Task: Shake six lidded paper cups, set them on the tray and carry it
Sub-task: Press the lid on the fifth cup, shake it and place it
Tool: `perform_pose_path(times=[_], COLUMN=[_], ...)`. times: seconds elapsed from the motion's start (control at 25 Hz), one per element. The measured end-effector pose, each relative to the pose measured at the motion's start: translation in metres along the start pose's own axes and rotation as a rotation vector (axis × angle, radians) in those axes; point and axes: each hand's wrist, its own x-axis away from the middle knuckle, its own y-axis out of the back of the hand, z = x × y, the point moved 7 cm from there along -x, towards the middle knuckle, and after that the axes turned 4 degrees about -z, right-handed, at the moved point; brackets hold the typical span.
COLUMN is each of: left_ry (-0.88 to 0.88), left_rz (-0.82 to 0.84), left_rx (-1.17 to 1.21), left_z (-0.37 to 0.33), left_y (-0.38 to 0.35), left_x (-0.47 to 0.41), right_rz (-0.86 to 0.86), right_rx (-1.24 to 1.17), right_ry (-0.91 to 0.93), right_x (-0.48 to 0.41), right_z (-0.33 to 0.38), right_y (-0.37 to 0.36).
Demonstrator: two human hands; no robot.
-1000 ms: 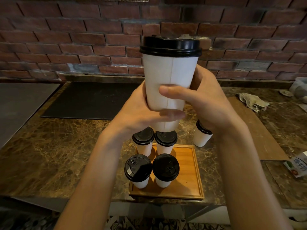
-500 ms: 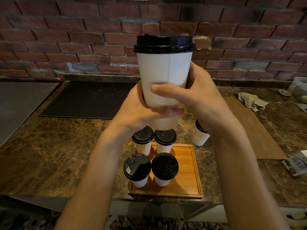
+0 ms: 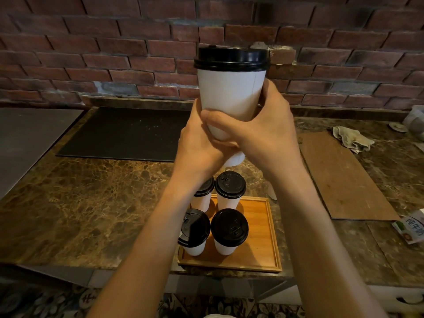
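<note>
Head view, the only one: 1 white paper cup with black lid held upright in the air, both hands wrapped around its lower half. Left hand grips from the left side, fingers curled shut around the cup base; right hand grips from the right, thumb laid across the near face of the cup, remaining fingers hidden behind it. The two hands overlap, right over the left fingers. Below the fingers, on the counter: 1 wooden tray holding 4 lidded cups in a 2x2 block on its left part, the far-left one partly hidden by the left forearm, far-right, near-left, near-right. The tray's right strip is bare. A sliver of 1 more white cup shows just right of the tray's far corner, behind the right wrist, lid not visible. Count seen: 6 cups, 5 lids. Right of the fingers: 1 brown board, 1 crumpled rag, 1 printed carton at the edge. Left of the fingers: 1 black mat.
</note>
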Motion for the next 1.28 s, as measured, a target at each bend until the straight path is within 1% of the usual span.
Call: perform_pose_path(times=[0.12, 0.2, 0.32, 0.56, 0.72, 0.8, 0.92, 1.04, 1.16, 1.28], left_ry=[-0.004, 0.009, 0.02, 0.043, 0.069, 0.075, 0.071, 0.062, 0.058, 0.052], left_rz=[0.028, 0.053, 0.133, 0.294, 0.43, 0.457, 0.435, 0.402, 0.296, 0.174], left_rx=[0.011, 0.075, 0.155, 0.242, 0.321, 0.343, 0.362, 0.351, 0.304, 0.238], left_z=[-0.001, -0.002, -0.004, -0.007, -0.01, -0.008, -0.008, -0.008, -0.005, -0.005], left_y=[0.0, 0.0, 0.001, 0.003, 0.0, -0.001, 0.0, 0.001, 0.006, 0.005], left_x=[-0.003, -0.004, -0.004, -0.001, 0.004, 0.007, 0.008, 0.008, 0.006, 0.005], right_rz=[-0.003, -0.007, 0.007, 0.16, 0.312, 0.365, 0.375, 0.344, 0.286, 0.19], right_rx=[-0.005, -0.029, -0.108, -0.193, -0.316, -0.308, -0.286, -0.254, -0.213, -0.178], right_ry=[0.019, 0.037, 0.042, 0.075, 0.084, 0.1, 0.113, 0.122, 0.101, 0.05], right_x=[-0.003, -0.005, -0.007, -0.01, -0.008, -0.005, -0.004, -0.003, -0.002, -0.001], right_z=[0.001, 0.003, 0.003, 0.001, 0.0, 0.001, 0.002, 0.003, 0.002, -0.001], right_y=[0.003, 0.005, 0.008, 0.008, 0.006, 0.004, 0.004, 0.005, 0.005, 0.003])
